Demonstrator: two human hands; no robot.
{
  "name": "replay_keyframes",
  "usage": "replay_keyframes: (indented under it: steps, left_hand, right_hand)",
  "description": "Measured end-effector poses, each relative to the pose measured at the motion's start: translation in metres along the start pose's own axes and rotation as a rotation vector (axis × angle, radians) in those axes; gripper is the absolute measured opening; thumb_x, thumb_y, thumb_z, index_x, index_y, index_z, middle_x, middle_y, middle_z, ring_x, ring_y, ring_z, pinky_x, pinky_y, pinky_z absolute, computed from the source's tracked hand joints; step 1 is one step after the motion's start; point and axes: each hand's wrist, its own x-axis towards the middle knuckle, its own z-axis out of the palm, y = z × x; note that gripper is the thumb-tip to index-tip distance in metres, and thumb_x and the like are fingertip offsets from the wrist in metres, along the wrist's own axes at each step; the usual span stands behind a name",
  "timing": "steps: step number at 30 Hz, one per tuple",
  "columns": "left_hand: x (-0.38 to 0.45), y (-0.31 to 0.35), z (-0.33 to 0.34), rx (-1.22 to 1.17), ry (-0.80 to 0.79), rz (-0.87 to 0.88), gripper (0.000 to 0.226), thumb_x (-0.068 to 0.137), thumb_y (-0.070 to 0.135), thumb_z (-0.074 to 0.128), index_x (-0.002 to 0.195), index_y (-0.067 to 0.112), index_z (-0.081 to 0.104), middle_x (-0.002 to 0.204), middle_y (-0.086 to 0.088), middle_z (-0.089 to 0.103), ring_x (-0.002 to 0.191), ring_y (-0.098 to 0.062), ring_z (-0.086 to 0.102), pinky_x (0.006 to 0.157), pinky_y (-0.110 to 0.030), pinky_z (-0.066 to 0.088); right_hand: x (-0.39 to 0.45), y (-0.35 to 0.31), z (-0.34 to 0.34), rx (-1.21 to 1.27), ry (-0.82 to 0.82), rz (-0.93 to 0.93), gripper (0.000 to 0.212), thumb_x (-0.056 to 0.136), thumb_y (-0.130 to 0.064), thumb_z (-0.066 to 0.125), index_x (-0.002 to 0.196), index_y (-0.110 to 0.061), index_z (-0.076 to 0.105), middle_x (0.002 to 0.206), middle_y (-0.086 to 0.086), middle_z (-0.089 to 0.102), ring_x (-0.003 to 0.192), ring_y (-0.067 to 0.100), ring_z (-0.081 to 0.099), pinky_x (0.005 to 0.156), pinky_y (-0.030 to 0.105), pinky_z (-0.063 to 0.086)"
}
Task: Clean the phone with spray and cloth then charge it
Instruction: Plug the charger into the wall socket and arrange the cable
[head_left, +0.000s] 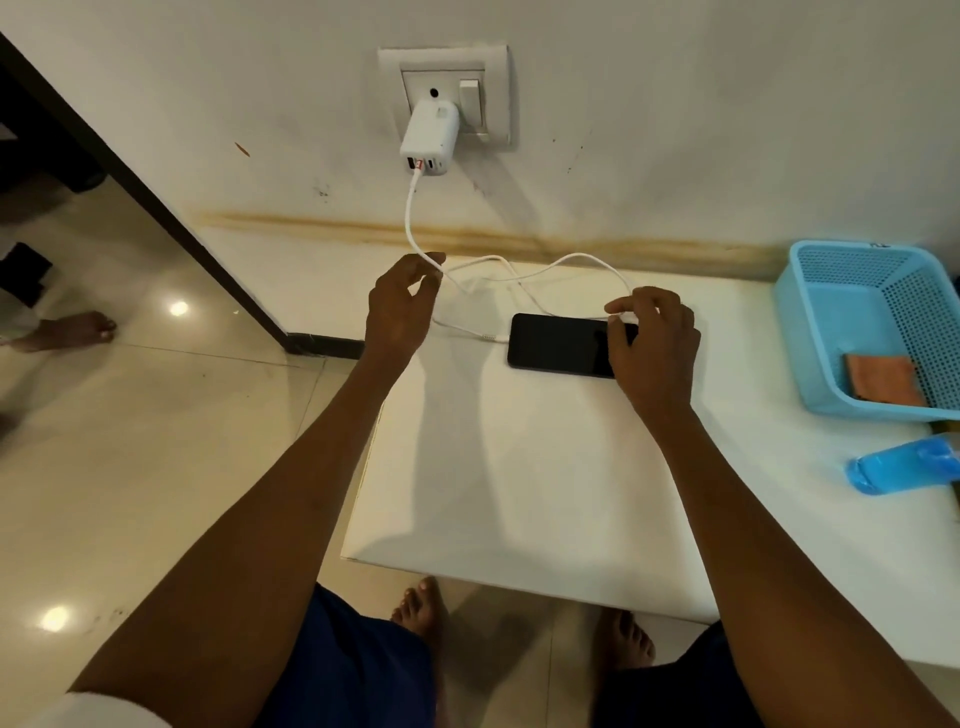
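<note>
The phone (563, 344) is laid flat, screen up and dark, on the white table (519, 493), near the wall. A white cable (587, 258) is run from the charger (428, 137), which is plugged into the wall socket (444, 93), down in loose loops to the table, and its far end is seen at the phone's left edge (whether the plug is fully seated cannot be told). The cable is pinched between thumb and fingers of the left hand (400, 306) just below where it drops from the charger. Another stretch of cable is pinched by the fingertips of the right hand (652, 338), which is held over the phone's right end. The cloth (880, 383) is left in the blue basket (831, 374) at the right, and the spray bottle (904, 465) is laid beside it, so cleaning is judged done and charging is judged to be the step in hand.

Risks from here:
- The plug could be tugged out of the phone if the slack is pulled by either hand.
- The phone could be dragged across the table by the same pull.
- The charger could be loosened from the socket by tension on the upper run.
- The loops could be tangled while being tidied.
- With the screen dark, charging is not confirmed (the switch position is unclear).
</note>
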Motion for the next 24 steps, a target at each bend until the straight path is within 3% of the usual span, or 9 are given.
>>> replay_keyframes:
  steps: [5,8,13,17,20,24]
  left_hand:
    - [0.002,0.036,-0.017,-0.366,0.210,-0.137,0.020,0.096,0.026,0.057,0.097,0.019,0.075,0.098,0.003,0.075,0.092,-0.009,0.066,0.081,-0.026,0.046]
    - [0.008,0.055,-0.032,-0.524,0.176,-0.257,0.033,0.098,0.044,0.053,0.096,0.020,0.077,0.097,0.002,0.076,0.084,-0.011,0.067,0.078,-0.031,0.046]
    - [0.011,0.067,-0.041,-0.498,0.036,-0.322,0.034,0.095,0.049,0.055,0.087,0.024,0.077,0.088,0.004,0.076,0.076,-0.012,0.066,0.073,-0.030,0.046]
    - [0.010,0.074,-0.040,-0.488,-0.007,-0.315,0.031,0.093,0.045,0.059,0.086,0.021,0.078,0.081,0.004,0.073,0.071,-0.013,0.065,0.071,-0.029,0.046]
    - [0.015,0.082,-0.041,-0.462,-0.018,-0.345,0.031,0.092,0.044,0.061,0.084,0.018,0.077,0.075,0.005,0.072,0.068,-0.013,0.066,0.068,-0.028,0.046]
    - [0.021,0.088,-0.043,-0.438,-0.048,-0.381,0.030,0.091,0.042,0.063,0.082,0.016,0.075,0.072,0.005,0.070,0.067,-0.015,0.066,0.069,-0.030,0.047]
  right_hand:
    - [-0.009,-0.018,-0.009,0.061,-0.040,-0.099,0.015,0.094,-0.016,0.059,0.103,-0.024,0.069,0.111,-0.005,0.067,0.112,0.021,0.056,0.089,0.040,0.047]
    - [-0.013,-0.035,-0.008,0.149,-0.123,-0.123,0.019,0.095,-0.020,0.059,0.112,-0.022,0.068,0.115,-0.004,0.067,0.112,0.019,0.057,0.094,0.035,0.046]
    - [-0.025,-0.058,0.003,0.083,-0.327,-0.231,0.035,0.095,-0.025,0.062,0.128,-0.013,0.062,0.122,0.006,0.064,0.115,0.025,0.058,0.097,0.037,0.045]
    - [-0.028,-0.068,0.012,-0.051,-0.509,-0.293,0.051,0.097,-0.038,0.058,0.143,-0.017,0.049,0.147,0.002,0.050,0.143,0.028,0.036,0.114,0.042,0.033]
    - [-0.019,-0.078,0.014,-0.036,-0.511,-0.242,0.052,0.098,-0.044,0.054,0.145,-0.023,0.045,0.154,0.001,0.042,0.147,0.027,0.029,0.115,0.044,0.029]
    - [-0.014,-0.087,0.013,0.012,-0.441,-0.286,0.046,0.097,-0.039,0.058,0.139,-0.020,0.054,0.141,0.002,0.056,0.134,0.023,0.046,0.106,0.036,0.039]
